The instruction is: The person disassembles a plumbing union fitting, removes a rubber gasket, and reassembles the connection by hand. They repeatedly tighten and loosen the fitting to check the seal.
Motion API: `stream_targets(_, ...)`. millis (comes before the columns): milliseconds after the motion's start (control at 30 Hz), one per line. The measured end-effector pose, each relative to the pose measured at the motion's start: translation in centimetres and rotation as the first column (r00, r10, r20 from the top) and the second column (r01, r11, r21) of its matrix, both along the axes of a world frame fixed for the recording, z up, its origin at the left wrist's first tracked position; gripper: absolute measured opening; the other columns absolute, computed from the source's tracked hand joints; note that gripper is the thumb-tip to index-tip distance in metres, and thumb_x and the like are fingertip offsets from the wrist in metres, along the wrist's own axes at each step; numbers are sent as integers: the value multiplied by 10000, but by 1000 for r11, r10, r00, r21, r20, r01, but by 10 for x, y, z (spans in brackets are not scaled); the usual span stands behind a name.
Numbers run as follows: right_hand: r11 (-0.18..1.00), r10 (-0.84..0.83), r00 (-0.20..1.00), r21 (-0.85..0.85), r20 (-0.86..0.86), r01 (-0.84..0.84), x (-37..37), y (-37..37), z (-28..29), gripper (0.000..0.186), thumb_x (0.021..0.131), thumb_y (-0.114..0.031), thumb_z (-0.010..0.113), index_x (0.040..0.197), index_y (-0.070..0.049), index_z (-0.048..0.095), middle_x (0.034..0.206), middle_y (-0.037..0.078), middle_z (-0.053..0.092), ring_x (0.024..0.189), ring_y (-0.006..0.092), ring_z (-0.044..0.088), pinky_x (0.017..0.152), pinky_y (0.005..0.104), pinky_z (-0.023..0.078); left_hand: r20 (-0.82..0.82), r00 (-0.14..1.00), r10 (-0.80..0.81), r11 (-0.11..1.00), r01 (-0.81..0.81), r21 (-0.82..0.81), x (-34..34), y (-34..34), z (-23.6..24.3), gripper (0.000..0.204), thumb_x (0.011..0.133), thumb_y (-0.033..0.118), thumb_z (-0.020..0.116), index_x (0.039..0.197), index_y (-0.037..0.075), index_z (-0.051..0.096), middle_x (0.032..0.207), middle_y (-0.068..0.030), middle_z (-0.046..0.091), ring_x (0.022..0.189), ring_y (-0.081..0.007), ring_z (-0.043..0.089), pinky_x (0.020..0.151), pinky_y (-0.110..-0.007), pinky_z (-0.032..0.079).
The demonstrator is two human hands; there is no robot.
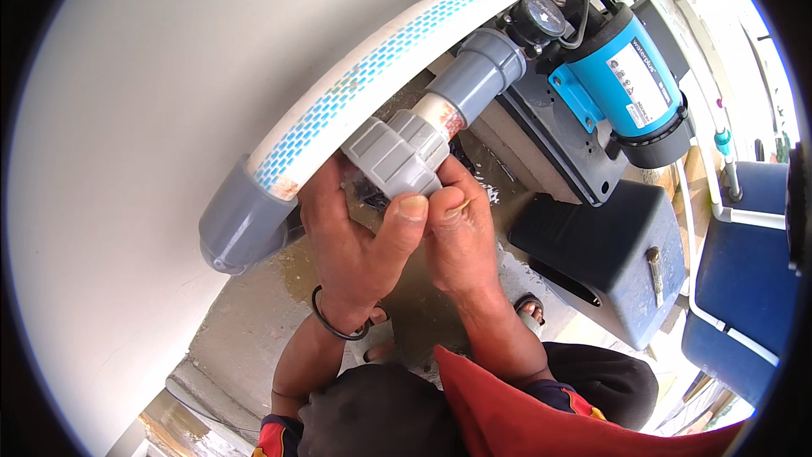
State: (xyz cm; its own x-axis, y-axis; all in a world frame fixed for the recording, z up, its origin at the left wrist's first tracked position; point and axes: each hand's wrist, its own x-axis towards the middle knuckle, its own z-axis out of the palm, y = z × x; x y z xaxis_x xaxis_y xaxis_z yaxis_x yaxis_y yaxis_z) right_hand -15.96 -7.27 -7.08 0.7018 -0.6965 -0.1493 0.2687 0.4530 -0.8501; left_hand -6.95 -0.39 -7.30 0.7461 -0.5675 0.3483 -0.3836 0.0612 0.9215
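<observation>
A grey plastic pipe union with a ribbed nut sits below the white hose. My left hand is wrapped around its near side, thumb on the lower edge, fingers partly hidden behind. Beside it, my right hand has thumb and forefinger pinched close against the same edge, near the left thumb tip. Something thin and yellowish shows by the right thumb, too small to name. Beyond the union, a short white pipe with reddish-brown smears runs into a grey coupling at the pump.
A thick white hose with blue dashes arches over my hands to a grey elbow along the wall. A blue pump with a gauge stands right. Nearer lie a dark cover, a brush on it, and blue tanks.
</observation>
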Motion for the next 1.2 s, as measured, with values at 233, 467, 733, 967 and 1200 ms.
stream_targets(233, 996, -51, 969, 82, 240, 32, 5, 11, -20, 579, 887, -376, 729, 1259, 23, 534, 1087, 44, 614, 987, 100, 562, 878, 273, 462, -268, 963, 35, 998, -21, 55, -20, 1, 12, 945, 789, 508, 684, 1427, -67, 291, 1299, -171, 461, 1159, -266, 517, 972, -387, 439)
stream_targets(467, 994, 93, 972, 44, 217, -104, 1, 2, -29, 837, 833, -456, 753, 1401, 64, 424, 1245, 111, 582, 1175, 174, 533, 1028, 335, 408, -102, 978, 181, 965, -156, 213, -22, -2, 9, 1012, 794, 693, 546, 1412, -71, 301, 1275, -199, 463, 1126, -285, 529, 895, -396, 468)
stream_targets(733, 982, 156, 988, 106, -19, -153, -5, -2, -7, 755, 707, -488, 855, 1141, 49, 549, 997, 104, 664, 924, 158, 636, 818, 309, 515, -441, 881, 173, 975, -90, 203, -20, 18, 3, 1002, 821, 790, 434, 1375, -43, 383, 1220, -170, 497, 1060, -260, 540, 846, -397, 475)
stream_targets(967, 973, 117, 954, -159, -276, -165, -7, -17, 5, 721, 586, -550, 905, 889, 1, 553, 712, 100, 617, 663, 146, 614, 585, 308, 507, -367, 866, 340, 918, -221, 330, -27, 19, 16, 1004, 824, 794, 430, 1392, -30, 359, 1219, -157, 496, 1060, -253, 537, 843, -392, 471)
stream_targets(1200, 971, 6, 989, -234, -146, -40, -3, -12, -4, 753, 628, -549, 877, 989, 36, 571, 789, 107, 618, 662, 167, 589, 586, 318, 490, -277, 865, 419, 869, -293, 399, -37, 7, 27, 1008, 822, 790, 442, 1409, -23, 330, 1216, -149, 494, 1062, -251, 534, 841, -387, 467)
